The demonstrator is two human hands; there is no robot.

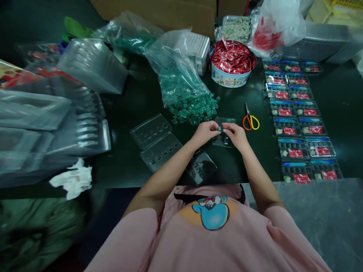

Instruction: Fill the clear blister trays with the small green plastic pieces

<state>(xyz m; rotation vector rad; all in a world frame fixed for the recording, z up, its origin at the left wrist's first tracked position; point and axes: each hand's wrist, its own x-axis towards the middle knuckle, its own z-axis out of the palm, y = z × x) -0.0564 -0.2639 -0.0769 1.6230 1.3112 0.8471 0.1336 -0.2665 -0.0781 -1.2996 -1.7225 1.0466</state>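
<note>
The left grip [207, 133] was narrow, with its fingertips pinched on a small green piece [219, 129]. The right grip [235, 135] was narrow too, close by the other side of that piece, but I could not tell if it held on as well. The piece was just over a clear tray [218, 142] on the dark desk [232, 166]. It was tiny and looked slick, so a hard squeeze could have made it pop out. The green pile [195, 107] spilled from its bag [178, 79] just past the left grip, so a bump could have spread bits about. The tray looked thin and light, so a push might have slid it. A clear case [202, 168] lay near the desk's front edge, and a low arm could have knocked it off.
</note>
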